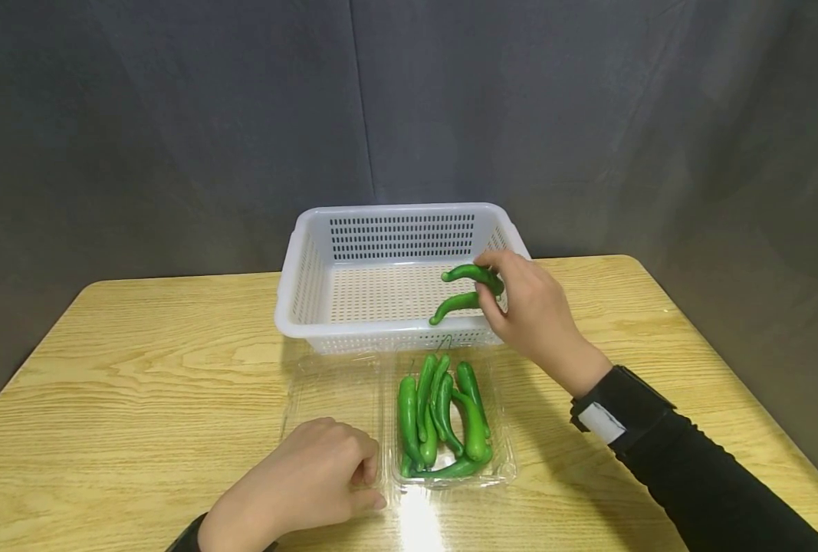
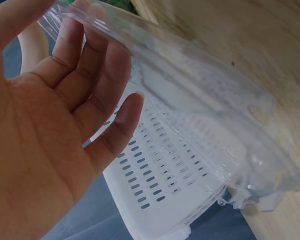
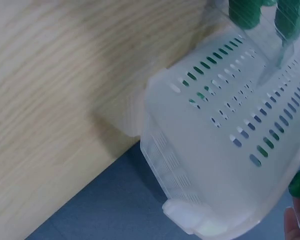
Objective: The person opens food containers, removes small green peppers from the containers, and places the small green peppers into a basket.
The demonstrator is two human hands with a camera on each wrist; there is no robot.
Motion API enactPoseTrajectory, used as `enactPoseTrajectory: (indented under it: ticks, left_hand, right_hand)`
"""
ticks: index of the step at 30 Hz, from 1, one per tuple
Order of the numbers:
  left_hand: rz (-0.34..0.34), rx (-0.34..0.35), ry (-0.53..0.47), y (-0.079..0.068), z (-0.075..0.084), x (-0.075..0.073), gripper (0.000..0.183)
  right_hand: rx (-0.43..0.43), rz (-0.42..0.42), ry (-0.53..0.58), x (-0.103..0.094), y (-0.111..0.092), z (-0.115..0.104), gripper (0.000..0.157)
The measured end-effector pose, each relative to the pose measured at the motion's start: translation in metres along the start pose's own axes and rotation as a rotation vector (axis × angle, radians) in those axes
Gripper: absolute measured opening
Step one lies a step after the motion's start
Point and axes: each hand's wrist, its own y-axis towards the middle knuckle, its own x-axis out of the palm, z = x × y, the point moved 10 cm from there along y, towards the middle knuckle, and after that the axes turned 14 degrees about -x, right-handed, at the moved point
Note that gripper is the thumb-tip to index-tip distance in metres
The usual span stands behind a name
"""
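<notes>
- The wood-grained table [image 1: 139, 383] is running back to a dark grey backdrop [image 1: 208, 138], glare gleaming near its front edge.
- A white basket [image 1: 353, 337] is standing at the back.
- The right hand [image 1: 533, 307] is pinching two green peppers [image 1: 465, 272] above it.
- More peppers [image 1: 445, 406] are lying in a clear container [image 1: 508, 464].
- The left hand [image 1: 312, 475] is curling loosely by its lid [image 1: 340, 395]; whether gripping, I cannot tell.

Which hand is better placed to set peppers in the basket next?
Probably the right hand: it holds two green peppers at the right side of the white basket. The left hand holds no pepper and is farther away, by the clear lid.
</notes>
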Motion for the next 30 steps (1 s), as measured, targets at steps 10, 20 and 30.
enactPoseTrajectory:
  ticks: [10,20,30]
  left_hand:
    - [0.005,0.003,0.000,0.000,0.000,0.000,0.031]
    - [0.000,0.002,0.004,0.001,-0.001,0.002,0.031]
    - [0.001,0.001,0.006,0.001,-0.001,0.002,0.031]
  right_hand:
    - [-0.031,-0.075,0.079,0.014,-0.005,-0.005,0.029]
    - [-0.038,-0.122,0.095,0.023,-0.008,-0.007,0.027]
    - [-0.055,-0.145,0.082,0.026,-0.012,-0.007,0.024]
